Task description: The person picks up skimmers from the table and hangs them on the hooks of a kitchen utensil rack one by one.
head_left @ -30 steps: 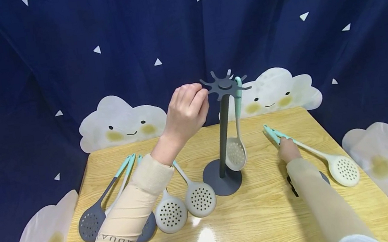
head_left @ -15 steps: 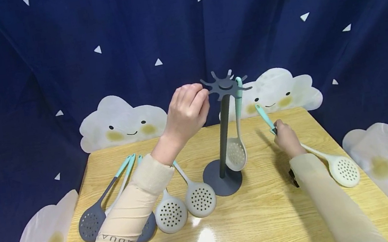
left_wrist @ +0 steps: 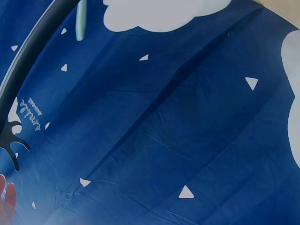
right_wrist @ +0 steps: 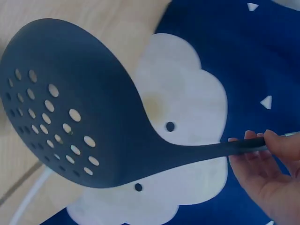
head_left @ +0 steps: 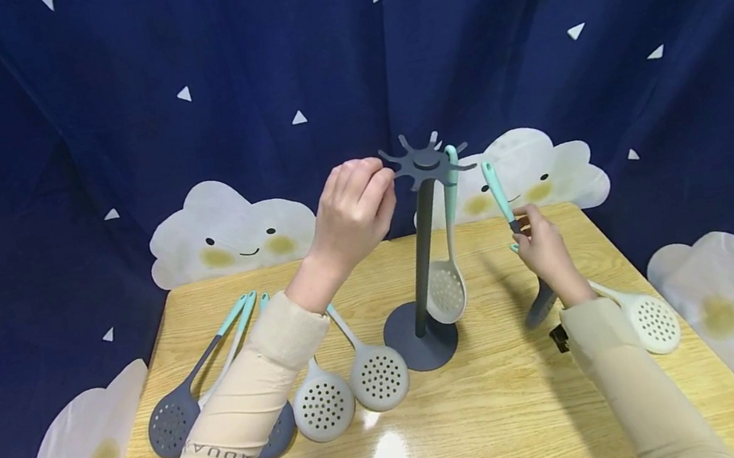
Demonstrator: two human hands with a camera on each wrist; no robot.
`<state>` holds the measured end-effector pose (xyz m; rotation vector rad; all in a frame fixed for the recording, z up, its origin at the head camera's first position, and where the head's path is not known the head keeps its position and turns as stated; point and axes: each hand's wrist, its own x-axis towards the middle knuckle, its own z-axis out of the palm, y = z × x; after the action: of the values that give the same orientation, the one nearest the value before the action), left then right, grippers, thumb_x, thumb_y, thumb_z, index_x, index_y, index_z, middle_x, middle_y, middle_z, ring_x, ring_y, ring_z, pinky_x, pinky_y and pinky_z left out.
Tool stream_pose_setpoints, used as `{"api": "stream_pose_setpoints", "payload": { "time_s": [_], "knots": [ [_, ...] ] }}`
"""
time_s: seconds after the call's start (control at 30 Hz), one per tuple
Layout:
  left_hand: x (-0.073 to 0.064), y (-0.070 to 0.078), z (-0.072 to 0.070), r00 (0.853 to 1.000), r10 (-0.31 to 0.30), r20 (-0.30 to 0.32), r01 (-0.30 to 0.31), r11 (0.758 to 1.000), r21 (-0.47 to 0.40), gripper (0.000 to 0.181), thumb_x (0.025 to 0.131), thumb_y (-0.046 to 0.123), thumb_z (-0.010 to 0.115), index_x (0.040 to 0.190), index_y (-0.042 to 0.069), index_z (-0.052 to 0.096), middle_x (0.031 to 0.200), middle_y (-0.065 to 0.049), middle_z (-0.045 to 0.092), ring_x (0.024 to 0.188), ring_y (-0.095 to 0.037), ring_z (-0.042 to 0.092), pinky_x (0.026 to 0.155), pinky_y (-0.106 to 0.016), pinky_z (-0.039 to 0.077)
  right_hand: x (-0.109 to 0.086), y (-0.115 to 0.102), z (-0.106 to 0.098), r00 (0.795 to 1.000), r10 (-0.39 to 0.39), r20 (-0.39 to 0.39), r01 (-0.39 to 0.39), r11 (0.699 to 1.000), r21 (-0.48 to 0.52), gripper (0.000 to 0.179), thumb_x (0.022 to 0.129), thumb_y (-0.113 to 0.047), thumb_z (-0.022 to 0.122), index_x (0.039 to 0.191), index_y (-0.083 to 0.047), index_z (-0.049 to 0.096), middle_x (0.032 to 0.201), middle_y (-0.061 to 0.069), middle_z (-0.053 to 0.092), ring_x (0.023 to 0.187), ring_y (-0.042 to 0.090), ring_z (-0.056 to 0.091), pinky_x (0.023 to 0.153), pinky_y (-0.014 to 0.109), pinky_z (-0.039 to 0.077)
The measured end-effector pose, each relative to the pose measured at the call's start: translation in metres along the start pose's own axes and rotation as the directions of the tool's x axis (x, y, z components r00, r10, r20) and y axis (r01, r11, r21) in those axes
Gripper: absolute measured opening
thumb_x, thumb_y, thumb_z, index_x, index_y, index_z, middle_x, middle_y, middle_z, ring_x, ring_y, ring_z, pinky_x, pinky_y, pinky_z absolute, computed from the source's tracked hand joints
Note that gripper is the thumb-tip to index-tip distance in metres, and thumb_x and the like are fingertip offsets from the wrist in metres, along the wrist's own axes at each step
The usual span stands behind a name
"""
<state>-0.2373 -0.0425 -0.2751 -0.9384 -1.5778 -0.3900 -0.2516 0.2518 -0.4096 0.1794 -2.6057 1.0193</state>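
Observation:
My right hand point(head_left: 544, 246) pinches a dark grey skimmer point(right_wrist: 89, 108) with a mint handle end, where the mint part meets the grey shaft. The skimmer is raised off the table, handle up and perforated head hanging low. My left hand point(head_left: 356, 203) is at the top of a dark utensil stand point(head_left: 425, 260), its curled fingers gripping the tip of one hook arm at the left. In the left wrist view only its fingertips point(left_wrist: 6, 201) show, near the stand's arms. A pale skimmer point(head_left: 447, 288) hangs on the stand's right side.
Another pale skimmer point(head_left: 652, 323) lies at the right under my right forearm. Left on the wooden table point(head_left: 496, 423) lie a dark skimmer point(head_left: 174, 424), grey skimmers point(head_left: 379, 376) and others partly hidden by my left sleeve. A blue curtain point(head_left: 243, 65) with cloud cut-outs stands behind.
My right hand has lifted the dark skimmer from beside the pale one, its handle rising upright and its head leaving the table. The left hand has stayed at the stand.

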Motion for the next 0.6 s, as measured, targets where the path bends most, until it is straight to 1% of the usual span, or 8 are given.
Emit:
{"api": "stream_pose_setpoints", "payload": {
  "time_s": [0.13,0.27,0.3,0.4,0.5,0.53,0.6],
  "knots": [
    [0.0,0.0,0.0,1.0,-0.001,0.0,0.001,1.0,0.001,0.006,0.08,-0.004,0.054,0.082,-0.003,0.059,0.085,-0.014,0.057,0.076,-0.028,0.053,0.07,-0.036,0.046,-0.003,-0.012,-0.005,0.999,-0.012,-0.037,0.015,0.997,0.073,0.038,0.085,0.012,0.049,0.121,0.006,0.041,0.104,0.028,0.054,0.094,0.044,0.055,0.076,0.05,0.048],
    [-0.001,-0.001,0.0,1.0,-0.001,-0.001,0.001,1.0,-0.004,0.006,0.08,-0.004,0.054,0.083,-0.003,0.06,0.085,-0.014,0.057,0.076,-0.028,0.054,0.07,-0.036,0.046,-0.006,-0.023,-0.012,0.997,-0.044,-0.065,0.051,0.992,0.115,0.036,0.084,0.014,0.05,0.118,0.007,0.043,0.104,0.027,0.054,0.092,0.042,0.056,0.077,0.049,0.048],
    [-0.001,-0.001,0.0,1.0,0.0,-0.001,0.0,1.0,-0.003,0.006,0.08,-0.004,0.054,0.083,-0.003,0.06,0.085,-0.014,0.057,0.076,-0.028,0.054,0.07,-0.036,0.046,-0.006,-0.026,-0.014,0.996,-0.052,-0.073,0.06,0.991,0.116,0.035,0.084,0.014,0.05,0.117,0.007,0.044,0.103,0.027,0.055,0.091,0.041,0.057,0.076,0.046,0.049],
    [-0.001,-0.001,0.0,1.0,0.0,-0.002,0.0,1.0,-0.003,0.006,0.08,-0.004,0.055,0.083,-0.003,0.06,0.085,-0.014,0.057,0.076,-0.028,0.054,0.07,-0.036,0.046,-0.009,-0.036,-0.02,0.992,-0.088,-0.089,0.1,0.986,0.136,0.033,0.082,0.015,0.052,0.114,0.007,0.046,0.1,0.025,0.056,0.089,0.039,0.059,0.073,0.025,0.051],
    [-0.001,-0.001,0.0,1.0,-0.003,-0.006,0.003,1.0,-0.005,0.006,0.079,-0.005,0.055,0.082,-0.002,0.06,0.085,-0.014,0.057,0.076,-0.028,0.054,0.07,-0.036,0.047,-0.011,-0.046,-0.025,0.989,-0.122,-0.079,0.133,0.977,0.167,0.033,0.082,0.016,0.052,0.113,0.008,0.046,0.1,0.025,0.056,0.089,0.039,0.059,0.068,0.007,0.044],
    [0.0,-0.001,0.0,1.0,-0.003,-0.007,0.003,1.0,-0.007,0.006,0.079,-0.005,0.055,0.082,-0.002,0.06,0.085,-0.014,0.057,0.076,-0.028,0.054,0.07,-0.036,0.046,-0.013,-0.049,-0.026,0.989,-0.13,-0.072,0.142,0.973,0.185,0.033,0.082,0.017,0.052,0.113,0.008,0.045,0.1,0.025,0.056,0.089,0.039,0.059,0.067,0.004,0.042],
    [0.0,0.0,0.0,1.0,-0.003,-0.006,0.003,1.0,-0.011,0.007,0.079,-0.005,0.054,0.082,-0.002,0.06,0.085,-0.014,0.057,0.076,-0.028,0.054,0.07,-0.036,0.046,-0.016,-0.056,-0.029,0.988,-0.14,-0.06,0.15,0.968,0.204,0.034,0.082,0.017,0.052,0.113,0.008,0.045,0.1,0.024,0.056,0.089,0.035,0.059,0.067,0.003,0.042]
  ]
}}
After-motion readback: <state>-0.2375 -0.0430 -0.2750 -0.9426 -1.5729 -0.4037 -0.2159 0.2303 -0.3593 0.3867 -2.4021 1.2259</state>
